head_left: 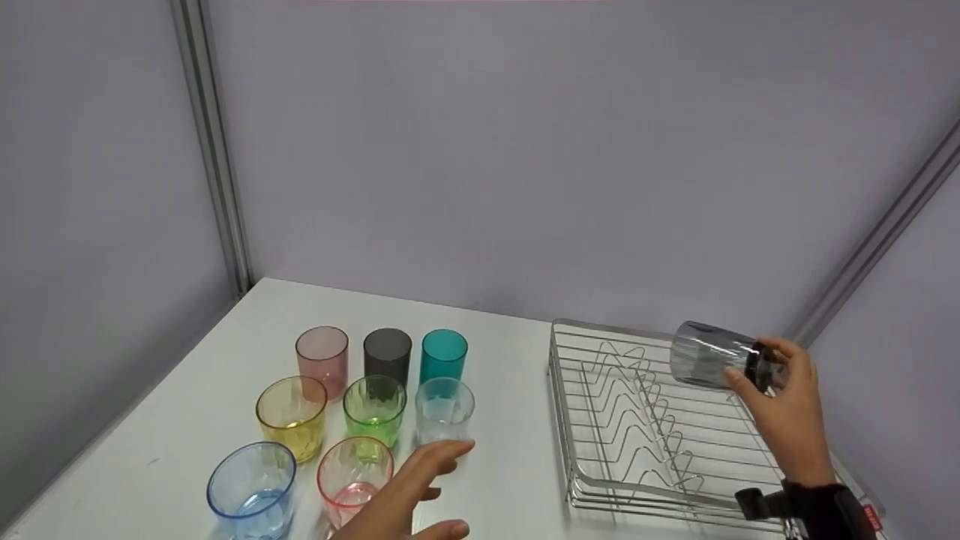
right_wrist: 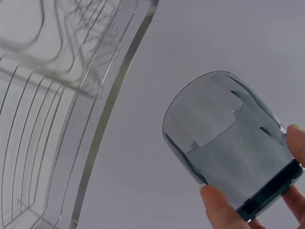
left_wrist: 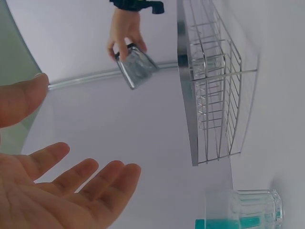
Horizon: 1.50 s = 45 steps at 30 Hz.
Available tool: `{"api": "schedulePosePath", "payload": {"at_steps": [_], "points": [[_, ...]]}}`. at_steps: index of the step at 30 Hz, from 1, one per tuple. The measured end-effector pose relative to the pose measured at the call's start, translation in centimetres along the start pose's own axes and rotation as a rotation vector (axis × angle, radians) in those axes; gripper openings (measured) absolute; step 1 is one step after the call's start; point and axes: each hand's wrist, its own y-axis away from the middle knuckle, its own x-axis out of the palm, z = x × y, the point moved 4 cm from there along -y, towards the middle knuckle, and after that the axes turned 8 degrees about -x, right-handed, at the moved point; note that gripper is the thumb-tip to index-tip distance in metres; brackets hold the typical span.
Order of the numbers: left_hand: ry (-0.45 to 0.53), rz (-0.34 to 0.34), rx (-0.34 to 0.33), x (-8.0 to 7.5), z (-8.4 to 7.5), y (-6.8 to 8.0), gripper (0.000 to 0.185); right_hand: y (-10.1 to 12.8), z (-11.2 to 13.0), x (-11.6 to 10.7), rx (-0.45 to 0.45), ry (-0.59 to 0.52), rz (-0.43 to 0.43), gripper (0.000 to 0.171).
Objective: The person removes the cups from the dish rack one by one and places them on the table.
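Note:
Over the far right part of the wire dish rack (head_left: 637, 491), my right hand (head_left: 791, 412) grips a clear grey glass (head_left: 709, 354) by its thick base. The glass lies tilted on its side in the air, its mouth pointing left. In the right wrist view, thumb and fingers pinch the grey glass (right_wrist: 224, 138) near its dark bottom. My left hand (head_left: 412, 491) hovers with relaxed fingers, holding nothing, in front of the red-rimmed glass (head_left: 355, 472) and just below the clear glass (head_left: 444, 412). Its palm and spread fingers show in the left wrist view.
Left of the rack, upright glasses stand in rows on the white table (head_left: 510, 420): blue (head_left: 253, 487), yellow (head_left: 292, 420), green (head_left: 374, 412), pink (head_left: 322, 360), dark grey (head_left: 387, 356) and teal (head_left: 444, 352). Grey panels (head_left: 525, 150) enclose the table behind and at both sides.

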Motion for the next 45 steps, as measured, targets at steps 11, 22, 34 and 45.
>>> {"api": "schedulePosePath", "payload": {"at_steps": [11,22,34,45], "points": [[0.025,-0.042,0.094,0.1,-1.4,-1.4,0.068,5.8,6.0,4.0,-0.062,-0.526,0.006,0.062],[0.074,-0.061,0.230,1.4,-2.3,-3.7,0.083,9.4,9.9,7.5,-0.292,-0.912,0.182,0.062],[0.199,0.139,0.232,2.4,-0.9,-4.2,0.088,13.0,9.4,12.1,-0.387,-1.104,0.397,0.062],[0.250,0.045,0.196,2.1,0.9,-4.1,0.076,13.6,9.4,14.6,-0.296,-1.125,0.440,0.060]]}}
